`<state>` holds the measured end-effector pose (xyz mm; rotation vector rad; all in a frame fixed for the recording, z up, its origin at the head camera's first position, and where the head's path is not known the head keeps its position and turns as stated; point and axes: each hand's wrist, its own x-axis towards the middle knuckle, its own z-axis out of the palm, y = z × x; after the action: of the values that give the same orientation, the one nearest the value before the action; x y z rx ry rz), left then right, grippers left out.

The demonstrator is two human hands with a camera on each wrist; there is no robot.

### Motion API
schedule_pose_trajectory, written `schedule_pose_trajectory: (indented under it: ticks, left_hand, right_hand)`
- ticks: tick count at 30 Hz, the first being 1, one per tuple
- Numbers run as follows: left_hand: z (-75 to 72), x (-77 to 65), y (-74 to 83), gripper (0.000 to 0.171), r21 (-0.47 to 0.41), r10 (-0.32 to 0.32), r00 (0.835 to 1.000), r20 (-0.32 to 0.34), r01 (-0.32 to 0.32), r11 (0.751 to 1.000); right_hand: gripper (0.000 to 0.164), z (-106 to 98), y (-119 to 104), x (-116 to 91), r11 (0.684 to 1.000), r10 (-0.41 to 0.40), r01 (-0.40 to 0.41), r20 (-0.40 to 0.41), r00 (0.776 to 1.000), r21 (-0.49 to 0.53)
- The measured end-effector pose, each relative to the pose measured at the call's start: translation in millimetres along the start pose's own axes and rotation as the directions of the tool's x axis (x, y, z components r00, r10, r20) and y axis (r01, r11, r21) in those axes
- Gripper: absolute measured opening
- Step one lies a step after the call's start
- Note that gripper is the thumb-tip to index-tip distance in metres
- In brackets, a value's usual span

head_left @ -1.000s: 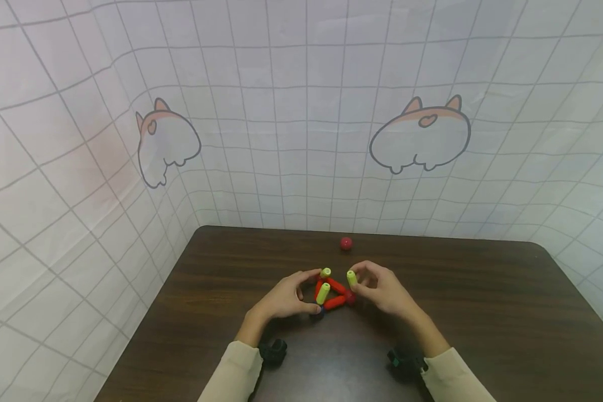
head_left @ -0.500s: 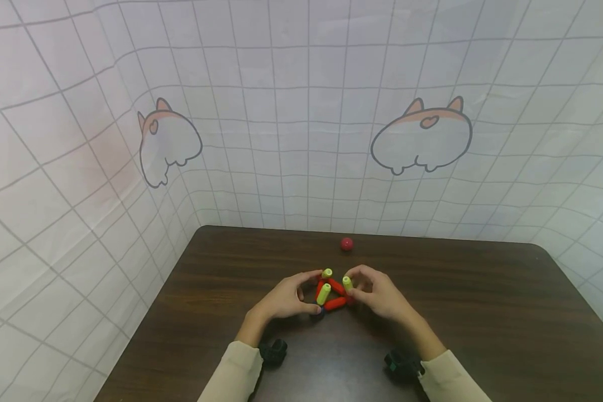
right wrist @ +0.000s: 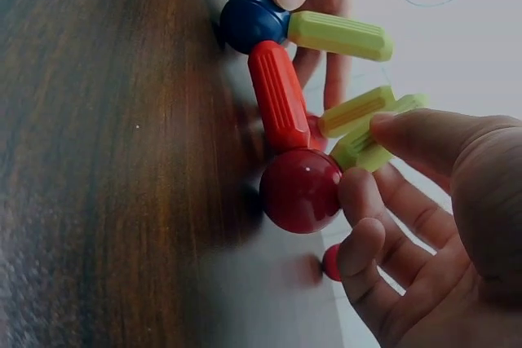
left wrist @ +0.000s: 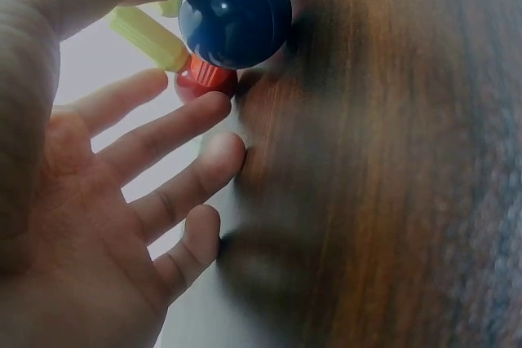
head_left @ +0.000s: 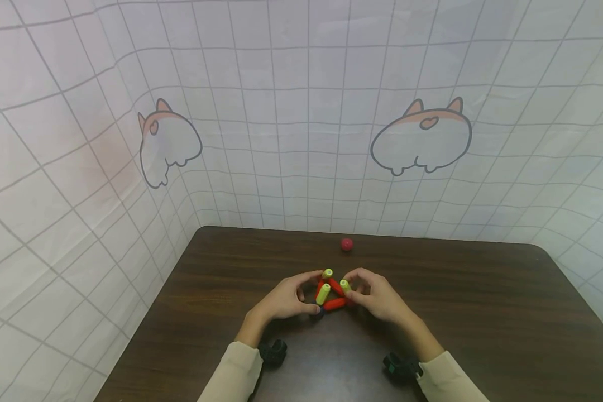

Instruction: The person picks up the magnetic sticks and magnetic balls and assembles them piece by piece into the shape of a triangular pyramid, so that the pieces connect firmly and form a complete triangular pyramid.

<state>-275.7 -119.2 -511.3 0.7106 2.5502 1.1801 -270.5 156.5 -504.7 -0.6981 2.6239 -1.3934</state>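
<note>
Three red rods [head_left: 335,304] form a flat triangle on the table, with a blue ball [left wrist: 236,15] at the near left corner and red balls at the other two. One yellow-green rod [head_left: 324,294] stands tilted on the blue ball, and another [head_left: 327,273] rises from the far corner. My left hand [head_left: 287,297] spans the triangle's left side, thumb on the blue ball, fingers spread and reaching toward the far red ball [left wrist: 196,81]. My right hand [head_left: 380,296] pinches a third yellow-green rod [right wrist: 363,152] between thumb and fingers, its lower end at the right red ball [right wrist: 300,191].
A loose red ball [head_left: 347,244] lies near the back edge of the dark wooden table [head_left: 457,290]. White grid-patterned cloth [head_left: 291,139] hangs behind and at the sides. Dark wrist devices [head_left: 273,353] sit at both cuffs.
My right hand has moved slightly left and down with its yellow-green rod, bringing it over the right red ball. My left hand stays in place on the triangle.
</note>
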Motion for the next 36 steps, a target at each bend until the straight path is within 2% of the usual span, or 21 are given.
schedule_pose_trajectory:
  ticks: [9,17,28,36]
  left_hand:
    - [-0.6,-1.1,-1.7,0.072,-0.012,0.006,1.000,-0.008,-0.006,1.000]
    - [-0.5,-0.4,-3.8,0.064,-0.025,0.022,1.000,-0.012,-0.022,0.999]
    - [-0.4,0.4,-4.4,0.024,-0.038,0.018,0.999,-0.043,-0.020,0.999]
    - [-0.7,1.4,-4.8,0.018,-0.041,0.004,0.998,-0.055,-0.007,0.999]
  right_hand:
    - [0.027,3,2,-1,0.998,0.005,-0.006,-0.014,1.000,-0.068]
    - [0.028,5,0,-2,0.998,0.025,-0.026,-0.015,1.000,-0.051]
    - [0.025,10,-2,-2,0.997,0.043,-0.046,-0.058,0.997,-0.063]
    - [0.026,13,0,-1,0.995,0.053,-0.057,-0.052,0.997,-0.083]
